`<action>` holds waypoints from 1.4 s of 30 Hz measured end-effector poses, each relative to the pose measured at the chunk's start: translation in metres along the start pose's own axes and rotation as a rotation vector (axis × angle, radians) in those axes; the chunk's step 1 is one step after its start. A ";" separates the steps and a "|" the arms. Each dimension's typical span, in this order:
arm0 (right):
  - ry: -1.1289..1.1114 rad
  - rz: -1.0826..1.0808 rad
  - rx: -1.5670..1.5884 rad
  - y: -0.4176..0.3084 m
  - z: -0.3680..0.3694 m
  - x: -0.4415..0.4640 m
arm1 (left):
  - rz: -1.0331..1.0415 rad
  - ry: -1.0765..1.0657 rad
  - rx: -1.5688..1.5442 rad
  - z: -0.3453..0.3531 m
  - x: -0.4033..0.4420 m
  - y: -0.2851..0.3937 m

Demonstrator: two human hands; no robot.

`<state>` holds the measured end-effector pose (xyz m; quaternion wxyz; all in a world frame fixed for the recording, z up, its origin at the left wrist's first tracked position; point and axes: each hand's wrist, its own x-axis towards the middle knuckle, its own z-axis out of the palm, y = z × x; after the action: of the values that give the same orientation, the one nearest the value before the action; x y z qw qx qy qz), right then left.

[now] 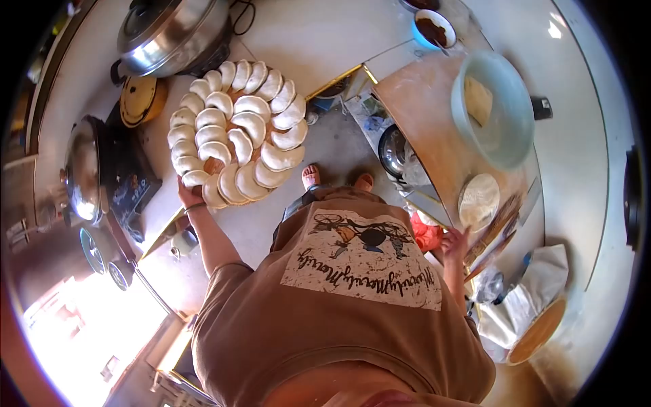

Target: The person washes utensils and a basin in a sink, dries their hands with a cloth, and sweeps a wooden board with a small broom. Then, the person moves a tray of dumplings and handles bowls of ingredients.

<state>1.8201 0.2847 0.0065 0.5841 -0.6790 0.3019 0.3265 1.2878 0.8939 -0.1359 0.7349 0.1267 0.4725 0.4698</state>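
My left hand (pixel 190 195) is closed on the near edge of a round tray (pixel 215 165), mostly covered by the dumplings on it. White half-moon dumplings (pixel 251 127) lie in rings, with brown tray surface showing between some. My right hand (pixel 455 245) is beside the near edge of a floury wooden board (pixel 424 102); its fingers look apart and I see nothing in them. Just beyond those fingers, a round, flat dough wrapper (pixel 479 201) lies on the board. A pale blue bowl (pixel 500 152) with a piece of dough (pixel 478 102) inside stands farther along.
At the far left are a large steel pot (pixel 173 37), a yellow round container (pixel 141 100) and another lidded pan (pixel 85 169). A bowl of dark filling (pixel 434 31) stands at the back right. Wooden sticks (pixel 495 230) and a white bag (pixel 525 298) lie at the right.
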 end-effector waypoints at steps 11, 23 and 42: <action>-0.892 -0.365 -0.608 -0.019 0.479 -0.019 | 0.072 0.250 -0.117 0.031 -0.031 0.002; -0.802 -0.153 -0.743 0.004 0.572 -0.010 | 0.088 0.300 -0.197 0.061 -0.054 0.006; -0.600 -0.743 -0.597 -0.109 0.449 -0.096 | 0.034 0.079 -0.077 0.189 -0.054 0.029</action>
<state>1.8076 0.7465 0.1012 0.5024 -0.7531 -0.2424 0.3487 1.4192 0.9145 0.0123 0.7120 0.0874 0.4804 0.5046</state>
